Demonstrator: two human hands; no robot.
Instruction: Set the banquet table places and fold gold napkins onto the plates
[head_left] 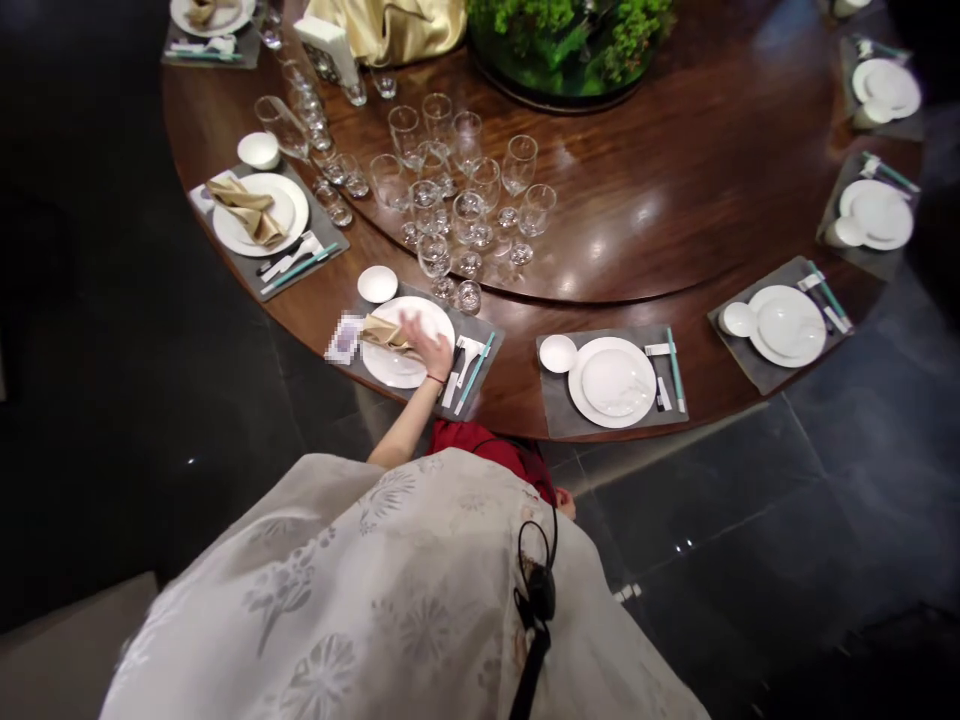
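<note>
Left hand [424, 345], fingers splayed open, holding nothing visible, above tan folded napkin [384, 332] on white plate [394, 368]. Right hand [566, 503] mostly hidden, grip unclear. Careless sweep could topple stemmed glasses [433, 255] just beyond.

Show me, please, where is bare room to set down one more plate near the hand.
Bare wood shows on the turntable, right of the drinking glasses, below the green plant. A narrow strip lies between the grey mat under the hand and the next grey mat. The glasses crowd the turntable's left side, close to the white plate.
</note>
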